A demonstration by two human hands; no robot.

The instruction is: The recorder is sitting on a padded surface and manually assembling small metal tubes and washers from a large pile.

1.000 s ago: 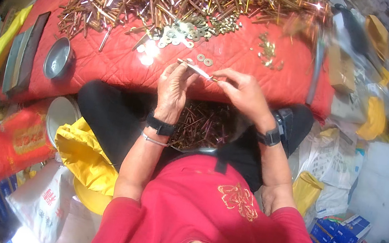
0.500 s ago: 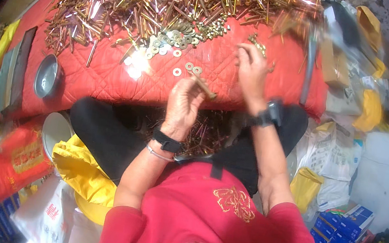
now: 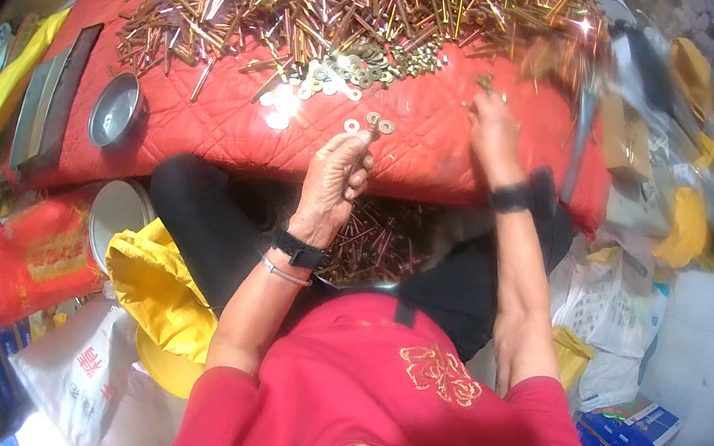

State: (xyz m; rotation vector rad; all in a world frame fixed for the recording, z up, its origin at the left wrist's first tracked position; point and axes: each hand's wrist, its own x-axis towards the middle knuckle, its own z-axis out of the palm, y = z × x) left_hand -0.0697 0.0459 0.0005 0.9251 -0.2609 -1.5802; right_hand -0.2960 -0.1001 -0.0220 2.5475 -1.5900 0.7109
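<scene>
My left hand [image 3: 332, 185] is closed, fingers wrapped round a yellowish metal bolt [image 3: 374, 129] of which only a short end shows at the fingertips. Right beyond it, a few flat washers [image 3: 351, 126] lie on the red quilted cloth [image 3: 232, 137]. My right hand [image 3: 496, 142] reaches forward over the cloth, its fingers smeared by motion. At its fingertips are some small metal pieces [image 3: 484, 83], probably nuts. Farther off, a cluster of washers [image 3: 331, 82] and a heap of small brass-coloured nuts [image 3: 416, 60] border a large pile of long bolts [image 3: 314, 7].
A grey metal bowl [image 3: 117, 112] stands at the cloth's left edge. More bolts [image 3: 377, 244] lie low between my legs. Yellow cloth [image 3: 158, 277] and a red bag [image 3: 37, 256] are at left; a cardboard box [image 3: 626, 138] and blue boxes [image 3: 623, 443] at right.
My left hand has turned, so the bolt that pointed down to the right now shows only at the fingertips. My right hand has shifted slightly; the whole view has moved a little.
</scene>
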